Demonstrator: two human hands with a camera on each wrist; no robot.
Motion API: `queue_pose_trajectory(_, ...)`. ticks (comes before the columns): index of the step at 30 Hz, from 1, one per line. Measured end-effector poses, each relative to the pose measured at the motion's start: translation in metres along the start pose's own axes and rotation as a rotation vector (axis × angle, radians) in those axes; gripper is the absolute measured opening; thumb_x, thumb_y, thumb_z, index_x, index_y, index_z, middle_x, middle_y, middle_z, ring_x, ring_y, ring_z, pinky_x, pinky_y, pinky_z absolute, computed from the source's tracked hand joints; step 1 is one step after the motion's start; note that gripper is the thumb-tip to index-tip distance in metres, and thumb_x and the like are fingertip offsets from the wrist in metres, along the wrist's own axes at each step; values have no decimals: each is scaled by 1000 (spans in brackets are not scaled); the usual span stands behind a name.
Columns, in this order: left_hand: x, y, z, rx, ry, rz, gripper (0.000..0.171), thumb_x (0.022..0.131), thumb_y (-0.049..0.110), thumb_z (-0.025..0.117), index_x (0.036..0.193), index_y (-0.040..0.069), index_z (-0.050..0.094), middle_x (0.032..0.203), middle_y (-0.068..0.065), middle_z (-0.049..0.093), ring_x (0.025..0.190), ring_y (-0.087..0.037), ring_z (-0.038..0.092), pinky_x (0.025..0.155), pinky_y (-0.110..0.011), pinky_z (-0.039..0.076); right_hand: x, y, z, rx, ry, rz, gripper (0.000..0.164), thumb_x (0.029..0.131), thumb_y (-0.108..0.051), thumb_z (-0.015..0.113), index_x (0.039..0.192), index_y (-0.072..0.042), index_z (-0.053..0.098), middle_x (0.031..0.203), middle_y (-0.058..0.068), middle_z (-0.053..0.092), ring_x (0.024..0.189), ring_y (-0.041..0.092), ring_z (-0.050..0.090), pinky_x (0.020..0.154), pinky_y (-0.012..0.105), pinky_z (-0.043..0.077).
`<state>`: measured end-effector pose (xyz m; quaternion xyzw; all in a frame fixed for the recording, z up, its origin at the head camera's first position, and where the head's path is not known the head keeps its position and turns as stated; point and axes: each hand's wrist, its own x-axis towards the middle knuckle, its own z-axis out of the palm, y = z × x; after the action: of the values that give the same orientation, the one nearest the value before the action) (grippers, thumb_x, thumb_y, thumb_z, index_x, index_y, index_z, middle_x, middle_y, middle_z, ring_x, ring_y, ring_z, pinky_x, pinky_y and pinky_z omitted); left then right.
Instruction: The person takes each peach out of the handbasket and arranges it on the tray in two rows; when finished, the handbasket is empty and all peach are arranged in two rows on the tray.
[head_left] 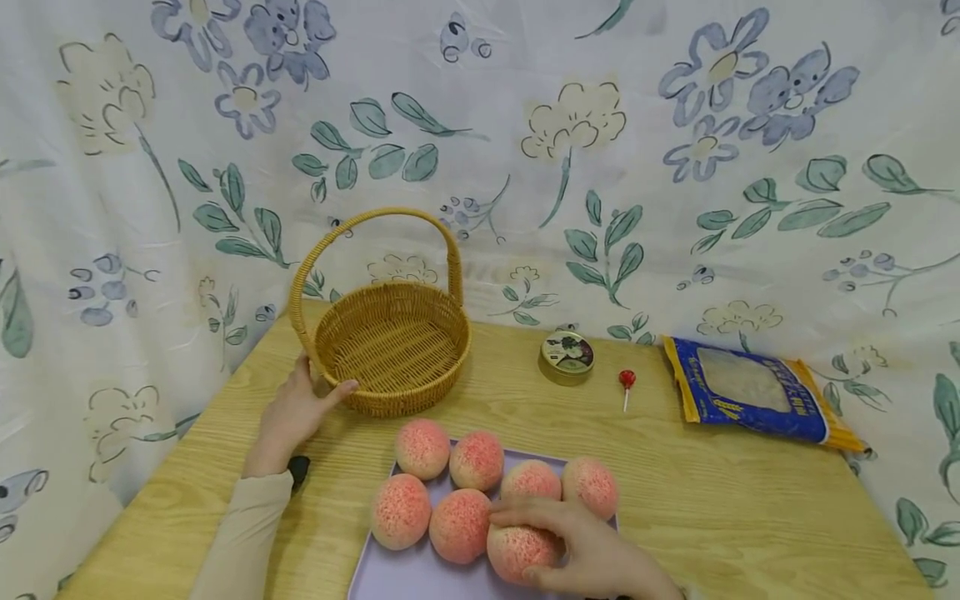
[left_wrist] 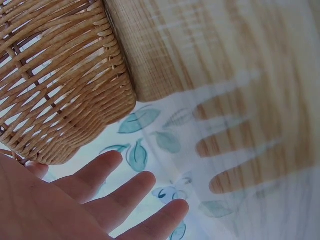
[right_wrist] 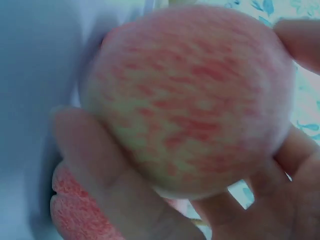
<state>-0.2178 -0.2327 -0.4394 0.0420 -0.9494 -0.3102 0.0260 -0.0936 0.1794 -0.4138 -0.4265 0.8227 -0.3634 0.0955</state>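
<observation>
At the left, my left hand (head_left: 296, 408) rests against the near left side of a round wicker basket (head_left: 393, 402) with a tall arched handle. Its thumb lies at the rim; in the left wrist view the other fingers (left_wrist: 127, 200) stretch out nearly straight beside the woven wall (left_wrist: 65, 85). My right hand (head_left: 592, 546) grips a pink-and-cream peach (head_left: 521, 554) over the lilac tray (head_left: 420, 579), thumb and fingers around it. The right wrist view shows this peach (right_wrist: 195, 105) large between the fingers, with another peach (right_wrist: 82, 210) below. Several more peaches (head_left: 401, 511) lie on the tray.
Behind the tray stand a round tin (head_left: 567, 357) and a red lollipop (head_left: 627, 383). A blue and yellow packet (head_left: 757, 392) lies at the right, near the back edge. A floral curtain (head_left: 480, 150) hangs behind the wooden table (head_left: 750, 517).
</observation>
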Motion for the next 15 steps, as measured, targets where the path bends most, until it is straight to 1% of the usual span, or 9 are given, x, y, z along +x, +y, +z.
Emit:
queue_pose_trajectory(2,-1,-1,-1,-1,-2,-2,110,88,70,48,154,0,-4,147,-41,27,131,-58,34,98,-69,36,-1,0,0,-72,-29,-1,44,95,-29,62,138,-29,53,136,-14,58,129,9,52,104,31,46)
queue_pose_trajectory(4,-2,-1,-2,2,-3,-3,109,89,69,49,154,-1,-4,146,-41,28,130,-58,35,97,-69,36,-1,0,0,-151,-47,-20,41,96,-33,60,137,-29,55,134,-16,59,128,10,54,102,33,48)
queue_pose_trajectory(6,-2,-1,-2,2,-4,-3,108,89,68,49,154,-1,-4,146,-41,28,130,-58,35,96,-70,37,-1,1,-1,-225,-44,-65,40,96,-30,61,135,-27,57,132,-15,61,127,14,56,101,35,49)
queue_pose_trajectory(9,-3,0,-4,5,-4,-4,108,90,68,48,154,-2,-5,146,-42,28,130,-58,35,96,-70,37,-1,1,-4,-258,-33,-95,41,93,-22,65,134,-25,60,132,-13,62,127,19,57,100,36,50)
queue_pose_trajectory(12,-3,1,-4,10,-3,-1,109,89,70,47,154,-2,-5,146,-42,28,130,-59,34,97,-70,36,-1,-1,-6,-272,-33,-78,41,92,-20,66,132,-26,61,132,-13,62,127,19,57,99,37,51)
queue_pose_trajectory(15,-3,2,-4,25,3,3,110,88,71,47,154,-1,-4,146,-42,29,130,-59,35,96,-70,36,-2,-5,-7,-319,-49,-18,41,93,-27,65,133,-30,59,132,-17,60,127,14,56,99,37,50)
